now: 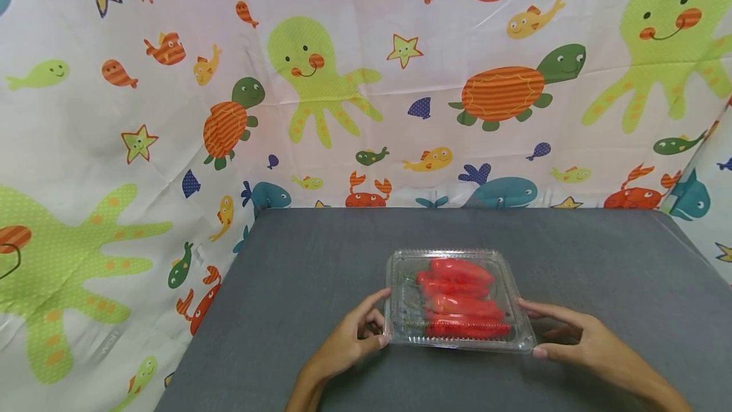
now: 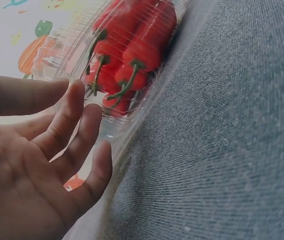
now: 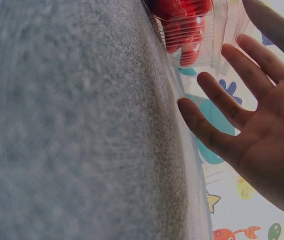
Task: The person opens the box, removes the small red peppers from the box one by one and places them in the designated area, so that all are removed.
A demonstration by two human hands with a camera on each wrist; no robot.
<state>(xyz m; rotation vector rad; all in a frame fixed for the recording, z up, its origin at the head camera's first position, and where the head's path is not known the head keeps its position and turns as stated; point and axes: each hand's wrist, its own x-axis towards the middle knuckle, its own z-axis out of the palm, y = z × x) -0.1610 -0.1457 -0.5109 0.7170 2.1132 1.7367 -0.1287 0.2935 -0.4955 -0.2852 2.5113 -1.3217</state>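
Observation:
A clear plastic clamshell box (image 1: 521, 320) sits on the grey table with its lid down. Several red peppers (image 1: 463, 305) with green stems lie inside, the stems toward the left. At the box's left side, my left hand (image 1: 351, 339) touches the rim with fingertips and thumb. My right hand (image 1: 589, 342) is at the opposite side, its thumb by the front right corner and forefinger along the edge. In the left wrist view the fingers of the left hand (image 2: 47, 160) bend loosely. The right wrist view has the right hand (image 3: 262, 120) with fingers spread and nearly straight beside the box.
The grey tabletop (image 1: 320, 259) extends around the box on all sides. Behind it and to the left hangs a white curtain (image 1: 343, 11) printed with sea animals, which meets the table's back and side edges.

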